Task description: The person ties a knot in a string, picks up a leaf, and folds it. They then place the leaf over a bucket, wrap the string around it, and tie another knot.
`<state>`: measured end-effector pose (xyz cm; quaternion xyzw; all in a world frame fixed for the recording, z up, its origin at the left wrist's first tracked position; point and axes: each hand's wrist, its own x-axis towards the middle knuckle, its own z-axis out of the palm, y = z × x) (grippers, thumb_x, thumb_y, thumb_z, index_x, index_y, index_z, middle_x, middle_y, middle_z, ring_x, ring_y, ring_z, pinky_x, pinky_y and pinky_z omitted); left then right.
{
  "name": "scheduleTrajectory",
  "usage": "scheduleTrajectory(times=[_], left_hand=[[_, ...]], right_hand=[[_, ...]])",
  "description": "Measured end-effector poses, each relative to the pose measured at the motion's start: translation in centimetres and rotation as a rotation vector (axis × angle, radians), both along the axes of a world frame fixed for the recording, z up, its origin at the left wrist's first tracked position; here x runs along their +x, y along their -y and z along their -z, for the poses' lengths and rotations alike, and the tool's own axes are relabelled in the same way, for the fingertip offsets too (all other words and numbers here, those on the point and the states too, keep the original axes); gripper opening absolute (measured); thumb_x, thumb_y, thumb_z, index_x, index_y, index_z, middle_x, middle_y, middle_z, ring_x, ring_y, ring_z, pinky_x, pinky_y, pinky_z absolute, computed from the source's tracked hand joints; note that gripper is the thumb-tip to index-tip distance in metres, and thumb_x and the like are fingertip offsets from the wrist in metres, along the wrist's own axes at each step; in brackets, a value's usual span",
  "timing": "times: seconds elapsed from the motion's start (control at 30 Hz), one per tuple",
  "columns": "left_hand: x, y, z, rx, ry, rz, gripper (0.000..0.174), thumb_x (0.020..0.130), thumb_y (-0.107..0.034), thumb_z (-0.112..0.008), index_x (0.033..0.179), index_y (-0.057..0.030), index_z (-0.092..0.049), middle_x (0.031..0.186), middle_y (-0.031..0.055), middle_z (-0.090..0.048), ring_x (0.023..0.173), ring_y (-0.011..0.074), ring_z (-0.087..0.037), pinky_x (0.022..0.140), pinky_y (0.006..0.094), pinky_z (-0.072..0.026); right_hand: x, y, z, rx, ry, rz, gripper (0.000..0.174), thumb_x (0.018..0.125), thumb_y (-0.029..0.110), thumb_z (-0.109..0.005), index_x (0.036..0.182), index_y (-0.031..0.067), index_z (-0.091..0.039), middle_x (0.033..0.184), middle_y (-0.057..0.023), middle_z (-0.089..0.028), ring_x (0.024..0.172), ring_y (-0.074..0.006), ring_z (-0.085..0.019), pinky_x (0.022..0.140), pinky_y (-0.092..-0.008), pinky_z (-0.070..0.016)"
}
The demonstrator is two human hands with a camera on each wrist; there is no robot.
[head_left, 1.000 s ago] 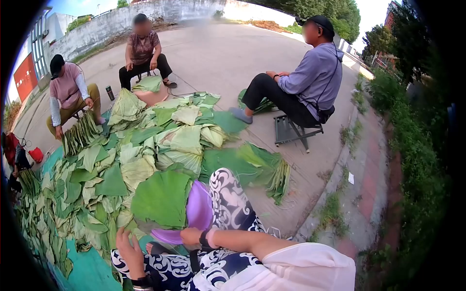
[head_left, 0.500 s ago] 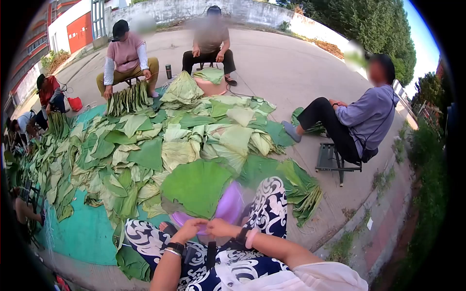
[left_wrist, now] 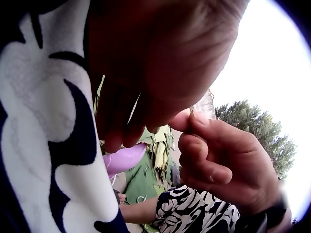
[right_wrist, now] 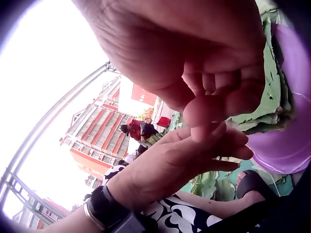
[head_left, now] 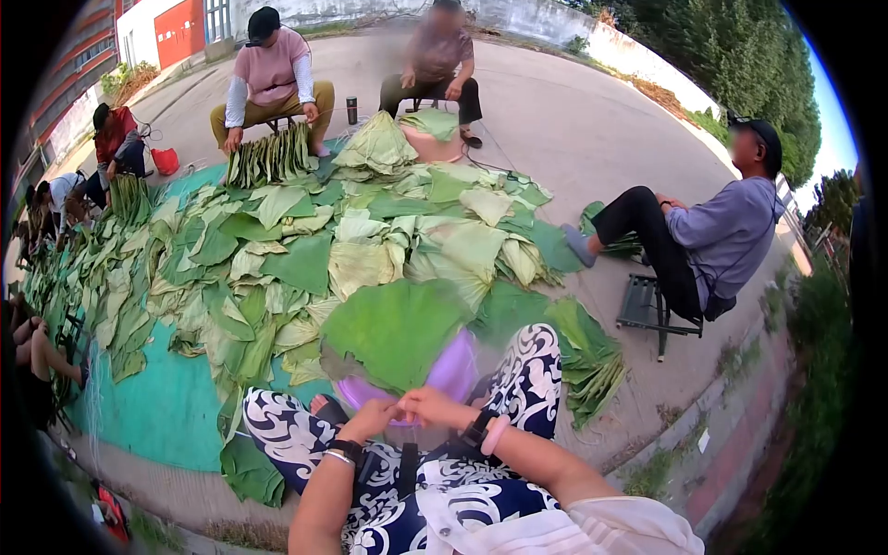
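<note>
My left hand (head_left: 370, 419) and right hand (head_left: 428, 405) meet above my lap, at the near edge of a purple basin (head_left: 453, 372). Several large green leaves (head_left: 393, 333) lie stacked across the basin. In the right wrist view the left hand (right_wrist: 160, 162) has its outer fingers fairly straight, its thumb and index tips right at my right thumb (right_wrist: 200, 112). The left wrist view shows the right hand (left_wrist: 233, 158) with curled fingers, its thumb against the index finger beside the left fingers (left_wrist: 114, 144). I cannot tell whether something thin lies between the fingertips.
Flattened leaves (head_left: 356, 268) cover much of a green ground sheet (head_left: 176, 402). A folded leaf bundle (head_left: 587, 361) lies beside my right knee. Around the pile, people sit on low stools; one holds a row of folded leaves (head_left: 268, 159). A folding stool (head_left: 659, 303) stands at right.
My left hand has come from the left knee to meet the right hand in front of the basin. The head view has swung left. The leaf stack stays on the basin.
</note>
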<state>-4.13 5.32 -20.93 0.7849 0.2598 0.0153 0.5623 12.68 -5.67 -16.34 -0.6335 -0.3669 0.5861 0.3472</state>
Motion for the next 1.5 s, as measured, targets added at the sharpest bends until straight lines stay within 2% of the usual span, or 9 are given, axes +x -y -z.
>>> scheduleTrajectory(times=[0.23,0.6,0.63,0.7,1.0,1.23,1.33,1.43,1.5], left_hand=[[0.2,-0.1,-1.3,0.046,-0.057,-0.085,0.035,0.091,-0.033,-0.056,0.099,-0.0013,-0.070,0.086,0.0187,-0.069,0.083,0.0324,-0.067,0.074,0.0389,-0.0509],[0.4,-0.6,-0.5,0.076,-0.045,-0.126,0.032,0.089,-0.030,-0.060,0.096,0.0008,-0.068,0.080,0.0198,-0.067,0.076,0.0352,-0.065,0.070,0.0411,-0.0495],[0.5,-0.6,-0.1,0.082,-0.086,-0.128,0.033,0.093,-0.028,-0.057,0.091,0.0021,-0.068,0.081,0.0128,-0.070,0.077,0.0215,-0.066,0.072,0.0333,-0.0499],[0.5,-0.7,-0.6,0.049,-0.103,-0.123,0.033,0.093,-0.028,-0.057,0.092,0.0038,-0.068,0.082,0.0126,-0.070,0.077,0.0209,-0.066,0.073,0.0325,-0.0497],[0.6,-1.6,-0.2,0.079,-0.164,-0.130,0.034,0.093,-0.030,-0.057,0.095,0.0024,-0.067,0.082,0.0122,-0.070,0.077,0.0219,-0.065,0.073,0.0327,-0.0492],[1.1,-1.7,-0.4,0.049,-0.193,-0.143,0.034,0.093,-0.031,-0.057,0.098,0.0009,-0.066,0.084,0.0126,-0.070,0.077,0.0228,-0.065,0.074,0.0337,-0.0490],[1.4,-1.8,-0.6,0.028,-0.225,-0.148,0.035,0.093,-0.031,-0.057,0.100,0.0015,-0.066,0.084,0.0124,-0.070,0.078,0.0222,-0.065,0.074,0.0337,-0.0490],[1.6,-1.7,0.0,0.029,-0.168,-0.200,0.031,0.090,-0.031,-0.059,0.096,-0.0019,-0.068,0.082,0.0178,-0.068,0.079,0.0359,-0.065,0.071,0.0419,-0.0497],[1.6,-1.6,0.0,0.024,-0.170,-0.199,0.031,0.090,-0.031,-0.059,0.096,-0.0020,-0.068,0.082,0.0179,-0.068,0.079,0.0359,-0.065,0.071,0.0419,-0.0497]], right_hand=[[1.6,-0.5,-0.1,0.003,0.008,0.044,0.023,0.094,0.026,-0.058,0.096,0.0040,-0.066,0.077,-0.0020,-0.066,0.056,-0.0112,-0.059,0.054,-0.0251,-0.0475],[3.7,-2.3,7.2,-0.158,-0.273,0.714,0.025,0.090,0.010,-0.048,0.111,0.0028,-0.058,0.095,-0.0112,-0.065,0.066,-0.0206,-0.068,0.046,-0.0264,-0.0475],[3.8,-2.0,7.6,-0.199,-0.255,0.735,0.027,0.091,0.014,-0.048,0.114,0.0029,-0.057,0.100,-0.0116,-0.064,0.071,-0.0214,-0.068,0.048,-0.0272,-0.0486],[3.6,-1.2,9.8,-0.178,-0.187,0.762,0.026,0.093,0.016,-0.045,0.113,0.0030,-0.055,0.104,-0.0109,-0.064,0.080,-0.0278,-0.070,0.055,-0.0337,-0.0517],[1.5,0.0,15.6,-0.423,-0.140,0.719,0.034,0.089,0.018,-0.052,0.117,0.0000,-0.056,0.103,-0.0167,-0.064,0.081,-0.0283,-0.069,0.056,-0.0385,-0.0513],[2.3,0.1,13.0,-0.241,0.650,0.720,0.034,0.076,0.018,-0.069,0.104,0.0001,-0.063,0.089,-0.0131,-0.066,0.084,-0.0307,-0.065,0.079,-0.0382,-0.0511],[3.3,0.6,18.0,-0.096,0.693,0.835,0.029,0.080,0.020,-0.069,0.100,0.0001,-0.062,0.088,-0.0112,-0.064,0.076,-0.0268,-0.066,0.069,-0.0385,-0.0533],[4.2,0.8,16.8,-0.244,-0.119,1.069,0.023,0.085,0.021,-0.067,0.096,0.0020,-0.062,0.089,-0.0097,-0.064,0.068,-0.0215,-0.065,0.056,-0.0356,-0.0529],[4.2,0.4,15.9,-0.317,-0.108,1.075,0.020,0.086,0.021,-0.065,0.096,0.0037,-0.061,0.087,-0.0083,-0.064,0.063,-0.0186,-0.063,0.049,-0.0326,-0.0505]])
